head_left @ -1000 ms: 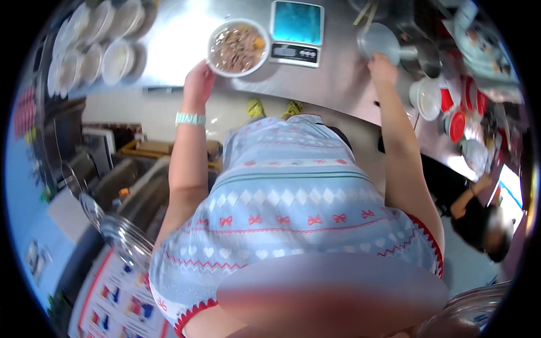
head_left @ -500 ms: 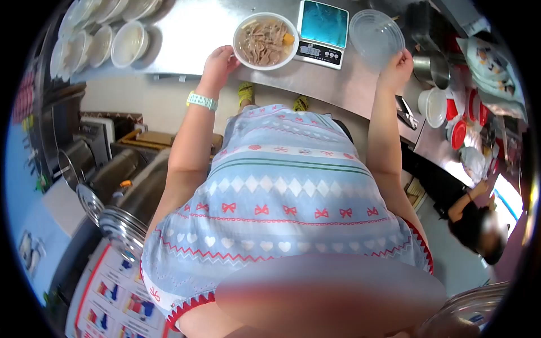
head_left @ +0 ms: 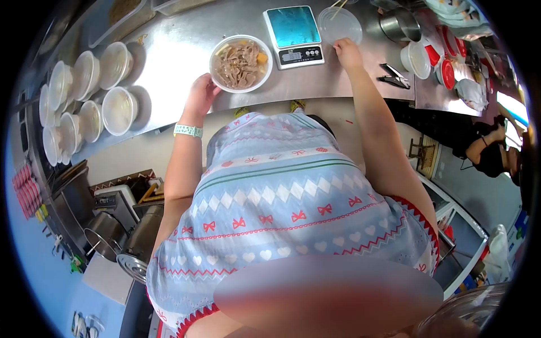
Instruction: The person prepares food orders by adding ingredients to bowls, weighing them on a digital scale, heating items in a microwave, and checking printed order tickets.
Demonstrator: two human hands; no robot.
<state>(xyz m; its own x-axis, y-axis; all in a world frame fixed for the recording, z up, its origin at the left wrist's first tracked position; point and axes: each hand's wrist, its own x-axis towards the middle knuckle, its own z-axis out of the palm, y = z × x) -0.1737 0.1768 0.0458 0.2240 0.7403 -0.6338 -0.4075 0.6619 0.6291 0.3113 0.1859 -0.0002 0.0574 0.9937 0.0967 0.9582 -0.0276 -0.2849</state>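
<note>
My left hand point(head_left: 200, 94) is at the left side of a white plastic bowl point(head_left: 213, 52), its fingers curled against the wall just below the rim. Sliced meat point(head_left: 239, 67) and a yellow-orange piece point(head_left: 262, 58) fill the bowl, which stands on the steel counter. To its right is a digital scale point(head_left: 294, 35) with a blue platform, nothing on it. My right hand point(head_left: 347, 52) has its fingers pinched together at the near edge of a clear round lid point(head_left: 340, 27), right of the scale.
Several white bowls point(head_left: 119, 111) stand at the left of the steel counter point(head_left: 169, 73). On the right are a black-handled tool point(head_left: 393, 77), a steel pot point(head_left: 400, 23) and red lids point(head_left: 447, 73). Pots point(head_left: 107, 232) stand lower left. Another person point(head_left: 489, 149) is at far right.
My view has shifted, showing more of the counter's left side. The clear lid looks smaller and farther back, with my right hand still at its edge. My left hand stays at the bowl.
</note>
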